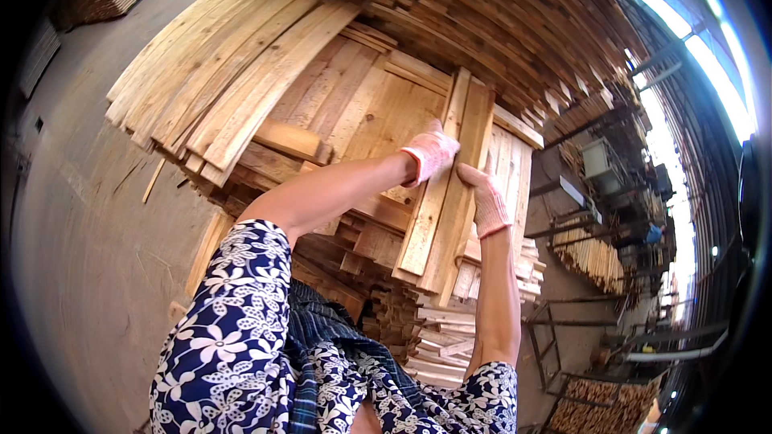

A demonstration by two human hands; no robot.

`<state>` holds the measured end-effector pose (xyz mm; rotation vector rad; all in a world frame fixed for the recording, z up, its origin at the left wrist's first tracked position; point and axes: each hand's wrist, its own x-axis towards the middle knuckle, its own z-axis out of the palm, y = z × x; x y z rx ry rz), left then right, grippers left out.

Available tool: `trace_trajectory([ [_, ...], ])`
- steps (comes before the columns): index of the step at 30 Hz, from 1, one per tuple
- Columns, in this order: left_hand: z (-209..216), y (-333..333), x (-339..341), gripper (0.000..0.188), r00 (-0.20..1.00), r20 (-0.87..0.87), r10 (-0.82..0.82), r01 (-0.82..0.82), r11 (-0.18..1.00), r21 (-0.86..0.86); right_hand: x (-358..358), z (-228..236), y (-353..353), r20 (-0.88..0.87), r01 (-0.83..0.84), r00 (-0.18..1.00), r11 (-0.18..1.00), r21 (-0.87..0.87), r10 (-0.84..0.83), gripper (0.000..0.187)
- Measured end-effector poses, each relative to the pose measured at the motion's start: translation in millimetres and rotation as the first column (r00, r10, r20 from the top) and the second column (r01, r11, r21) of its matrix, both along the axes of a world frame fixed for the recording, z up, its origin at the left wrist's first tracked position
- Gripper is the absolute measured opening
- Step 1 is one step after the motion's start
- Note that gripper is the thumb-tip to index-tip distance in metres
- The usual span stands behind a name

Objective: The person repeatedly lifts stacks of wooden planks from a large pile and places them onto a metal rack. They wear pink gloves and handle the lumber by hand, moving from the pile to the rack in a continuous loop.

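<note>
Two long wooden planks lie side by side, running away from me across the stack: a narrow plank [429, 217] on the left and a wider plank [457, 221] on its right. My left hand [433, 153], in a pale pink knit glove, is closed on the narrow plank at about mid-length. From the right side my right hand [487, 194], gloved alike, grips the wider plank, its thumb on top and its other fingers partly hidden. Beneath them is a layer of flat boards [386, 124] on the stack.
A heap of long boards [233, 64] covers the stack's left part. Behind rises a tall lumber pile [482, 12]. Short wood pieces [438, 337] are piled close to me. Metal racks [555, 337] with more wood stand at right; concrete floor [88, 217] lies at left.
</note>
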<state>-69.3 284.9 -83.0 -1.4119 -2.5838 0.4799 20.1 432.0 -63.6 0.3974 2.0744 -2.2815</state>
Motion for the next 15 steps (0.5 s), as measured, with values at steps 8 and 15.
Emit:
trace_trajectory([
  [8,47,-134,-9,0.051,0.691,0.698,0.188,-0.602,0.684,0.411,-26,37,-121,-0.134,-0.164,0.978,0.986,-0.02,0.159,0.083],
  [15,-49,-206,-120,0.052,0.431,0.894,-0.12,-0.891,0.103,0.443,-103,-15,-211,-0.233,-0.117,0.967,0.993,-0.035,0.106,0.082],
])
